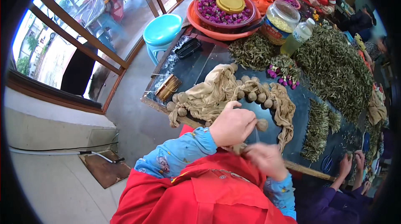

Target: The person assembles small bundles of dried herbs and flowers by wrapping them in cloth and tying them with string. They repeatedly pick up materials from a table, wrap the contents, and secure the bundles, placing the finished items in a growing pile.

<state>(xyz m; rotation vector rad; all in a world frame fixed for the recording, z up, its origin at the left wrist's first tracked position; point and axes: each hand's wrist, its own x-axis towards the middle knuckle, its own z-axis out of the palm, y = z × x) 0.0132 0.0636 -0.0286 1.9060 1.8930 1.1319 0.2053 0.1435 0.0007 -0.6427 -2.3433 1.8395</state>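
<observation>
My left hand is closed in a pinch over the table's front edge, its sleeve blue and patterned. What it pinches is hidden. Beside its fingertips is a round, cloth-wrapped ball. A thin pale line, perhaps thread, runs down between my hands. My right hand is smeared by motion, its fingers against a scrap of beige cloth in front of my red apron. Just beyond lies a long crumpled beige cloth with several knotted balls along it; its twisted end hangs toward the right.
A tied stick bundle and a black tray lie at left. Dried herbs cover the right side. Flower basins, a jar and a bottle stand farther back. A blue stool adjoins the table. Co-workers sit around.
</observation>
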